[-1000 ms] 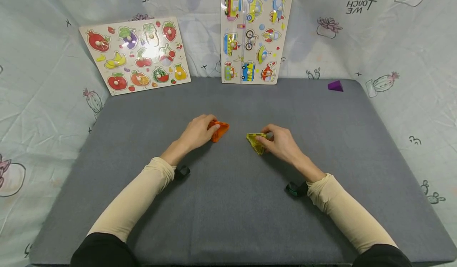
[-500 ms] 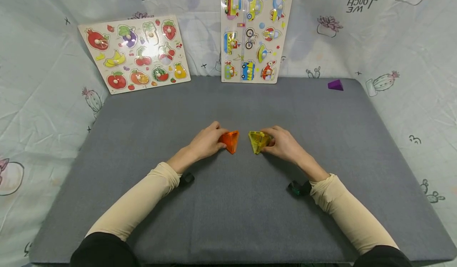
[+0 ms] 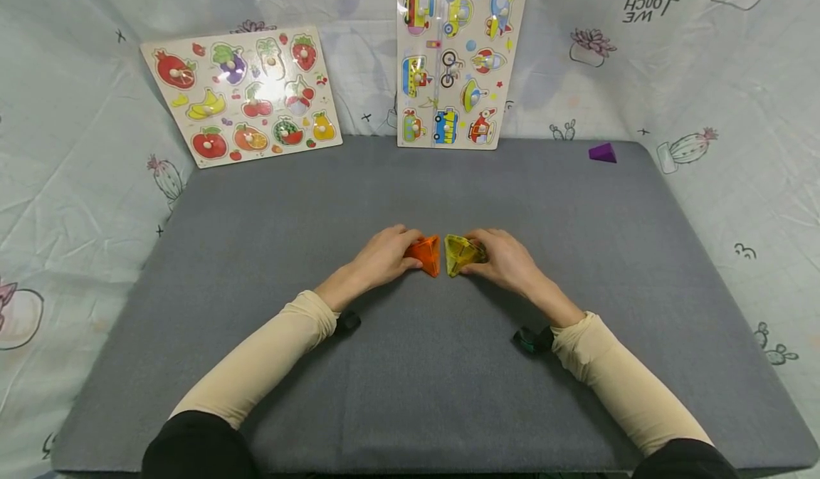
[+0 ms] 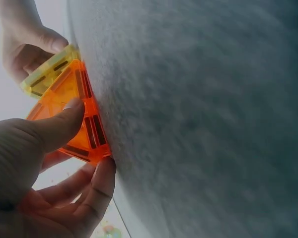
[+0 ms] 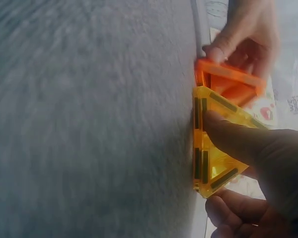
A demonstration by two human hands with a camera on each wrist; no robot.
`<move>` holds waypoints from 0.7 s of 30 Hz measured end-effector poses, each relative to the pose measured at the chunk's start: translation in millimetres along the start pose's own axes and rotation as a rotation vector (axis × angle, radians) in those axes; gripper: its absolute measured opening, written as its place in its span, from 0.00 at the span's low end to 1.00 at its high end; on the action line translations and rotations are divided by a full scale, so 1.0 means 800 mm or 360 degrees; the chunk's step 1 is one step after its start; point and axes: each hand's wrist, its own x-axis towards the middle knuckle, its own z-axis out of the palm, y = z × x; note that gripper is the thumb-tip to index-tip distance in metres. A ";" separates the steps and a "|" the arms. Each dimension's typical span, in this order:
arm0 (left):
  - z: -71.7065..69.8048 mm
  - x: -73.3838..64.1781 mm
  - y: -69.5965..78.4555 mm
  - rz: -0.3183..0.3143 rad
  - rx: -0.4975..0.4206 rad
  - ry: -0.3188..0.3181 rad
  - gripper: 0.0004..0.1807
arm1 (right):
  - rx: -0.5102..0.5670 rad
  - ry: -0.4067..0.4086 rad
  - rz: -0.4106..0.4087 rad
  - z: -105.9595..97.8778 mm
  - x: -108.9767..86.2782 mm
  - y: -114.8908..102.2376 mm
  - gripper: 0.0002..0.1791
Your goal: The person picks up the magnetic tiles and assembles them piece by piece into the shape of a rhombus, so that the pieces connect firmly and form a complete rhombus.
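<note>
My left hand (image 3: 383, 257) pinches an orange translucent magnetic tile piece (image 3: 428, 255), a pyramid-like shape of joined triangles. Dark magnet strips line its edges in the left wrist view, where the thumb presses one orange face (image 4: 72, 116). My right hand (image 3: 506, 258) grips a similar yellow magnetic tile piece (image 3: 461, 253), its thumb flat on a face in the right wrist view. Both pieces are at the grey table surface, facing each other across a narrow gap in the head view. Parts of each piece are hidden behind the fingers.
A fruit puzzle board (image 3: 243, 98) leans at the back left, and a vehicle puzzle board (image 3: 458, 66) stands at the back middle. A small purple block (image 3: 603, 153) lies at the back right corner of the grey table (image 3: 410, 379). Patterned cloth hangs around it.
My left hand has carried the orange piece rightward and slightly nearer, turning it to face the yellow one. The yellow piece has turned a little in my right hand, which has barely moved.
</note>
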 end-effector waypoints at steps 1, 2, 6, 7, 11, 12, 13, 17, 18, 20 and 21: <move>0.000 0.001 0.001 0.0005 0.0004 -0.0004 0.21 | 0.0001 0.0000 -0.0009 0.001 0.001 -0.002 0.31; 0.001 0.002 0.003 0.0008 0.0004 -0.0009 0.21 | 0.0000 0.0001 -0.0017 0.002 0.002 -0.004 0.31; 0.004 0.003 0.005 0.0033 0.0013 -0.0001 0.21 | 0.0005 -0.0001 -0.0030 0.006 0.004 -0.007 0.31; 0.004 0.003 0.005 0.0036 0.0008 0.0005 0.21 | 0.0009 -0.0002 -0.0031 0.006 0.003 -0.007 0.31; 0.004 0.002 0.005 0.0029 -0.0012 0.0016 0.21 | 0.0059 -0.0003 -0.0042 0.005 0.003 -0.006 0.30; 0.004 0.001 0.004 0.0026 -0.0018 0.0018 0.21 | 0.0076 -0.0001 -0.0053 0.005 0.002 -0.006 0.30; 0.004 0.001 0.004 0.0021 -0.0024 0.0019 0.21 | 0.0094 0.0003 -0.0064 0.004 0.003 -0.006 0.29; 0.002 0.001 0.005 0.0002 -0.0050 0.0020 0.21 | 0.0157 0.0009 -0.0091 0.000 0.002 -0.007 0.28; 0.001 0.001 0.005 -0.0001 -0.0058 0.0017 0.21 | 0.0168 0.0006 -0.0094 -0.001 0.002 -0.007 0.27; -0.001 0.003 0.007 0.0002 -0.0072 0.0016 0.21 | 0.0183 0.0004 -0.0094 -0.002 0.003 -0.007 0.27; -0.002 0.003 0.008 0.0005 -0.0081 0.0016 0.21 | 0.0193 0.0007 -0.0095 -0.003 0.003 -0.007 0.27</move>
